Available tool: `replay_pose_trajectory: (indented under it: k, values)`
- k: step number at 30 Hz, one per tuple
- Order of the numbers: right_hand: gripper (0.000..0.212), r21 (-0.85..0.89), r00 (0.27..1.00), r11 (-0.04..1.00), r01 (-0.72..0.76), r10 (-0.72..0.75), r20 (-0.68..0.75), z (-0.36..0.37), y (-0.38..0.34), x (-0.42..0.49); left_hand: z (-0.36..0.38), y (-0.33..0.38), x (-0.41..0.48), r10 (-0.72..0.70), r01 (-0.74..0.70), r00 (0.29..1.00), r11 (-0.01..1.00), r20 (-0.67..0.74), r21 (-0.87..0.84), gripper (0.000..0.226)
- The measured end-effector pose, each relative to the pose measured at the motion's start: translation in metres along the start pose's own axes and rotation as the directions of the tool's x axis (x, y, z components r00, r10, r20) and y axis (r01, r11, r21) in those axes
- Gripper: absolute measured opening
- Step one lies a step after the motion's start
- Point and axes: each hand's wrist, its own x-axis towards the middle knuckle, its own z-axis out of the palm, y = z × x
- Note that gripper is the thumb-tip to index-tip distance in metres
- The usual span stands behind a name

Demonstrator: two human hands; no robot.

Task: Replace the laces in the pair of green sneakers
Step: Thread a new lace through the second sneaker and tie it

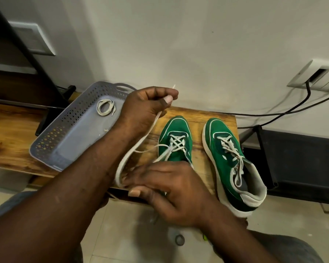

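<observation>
Grey-lilac perforated tray (46, 144) on wooden bench (8, 139). Wall socket (315, 76) at rt w/ black cables (309, 92) plugged in. Switch plate (32, 38) upper left. Tiled floor (122, 224) below.

We hold a sneaker (176, 128)'s lace (128, 152) above the desk (8, 133).
Left hand (146, 107) pinches the lace high; right hand (171, 188) covers that sneaker's heel, beside the other sneaker (215, 128).
</observation>
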Motion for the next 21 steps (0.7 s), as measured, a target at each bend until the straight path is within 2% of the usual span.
replay_pose_trajectory:
  k: [1,2,4,6,7,8,11,15,17,21]
  values:
    - [0.025,0.013,1.0,1.0,0.007,-0.008,0.006,0.0,0.003,-0.001,-0.003,0.002,0.0,-0.007,0.006,1.0,0.999,-0.011,-0.047,0.021]
    - [0.024,-0.018,0.998,0.999,-0.046,0.045,-0.05,-0.003,0.011,-0.003,-0.004,0.003,0.0,-0.012,0.011,1.0,0.995,-0.01,-0.095,0.022]
    - [0.02,-0.111,0.933,0.953,-0.282,0.246,-0.262,-0.016,0.032,-0.008,-0.005,0.002,-0.002,-0.006,0.007,1.0,0.998,0.017,-0.059,0.024]
    - [0.011,-0.126,0.79,0.83,-0.543,0.454,-0.412,-0.031,0.052,-0.013,-0.003,-0.001,-0.006,-0.006,-0.003,0.998,0.988,0.058,0.153,0.029]
    - [0.011,-0.145,0.735,0.761,-0.632,0.529,-0.425,-0.037,0.059,-0.015,0.0,-0.004,-0.008,-0.024,0.002,0.997,0.961,0.078,0.276,0.03]
    - [0.017,-0.196,0.714,0.708,-0.679,0.573,-0.403,-0.041,0.065,-0.018,0.002,-0.008,-0.009,-0.054,0.011,0.993,0.922,0.101,0.386,0.029]
    - [0.031,-0.258,0.705,0.657,-0.709,0.641,-0.303,-0.042,0.068,-0.022,0.011,-0.022,-0.012,-0.12,-0.002,0.976,0.831,0.183,0.556,0.024]
    - [0.019,-0.202,0.672,0.646,-0.736,0.659,-0.338,-0.042,0.071,-0.022,0.02,-0.041,-0.016,-0.174,0.042,0.971,0.8,0.165,0.599,0.019]
    - [0.016,-0.11,0.619,0.627,-0.771,0.696,-0.365,-0.044,0.076,-0.025,0.022,-0.049,-0.018,-0.185,0.082,0.977,0.777,0.103,0.624,0.025]
    - [0.016,0.17,0.517,0.582,-0.795,0.798,-0.311,-0.047,0.086,-0.032,0.028,-0.058,-0.025,-0.135,0.062,0.99,0.719,0.051,0.693,0.009]
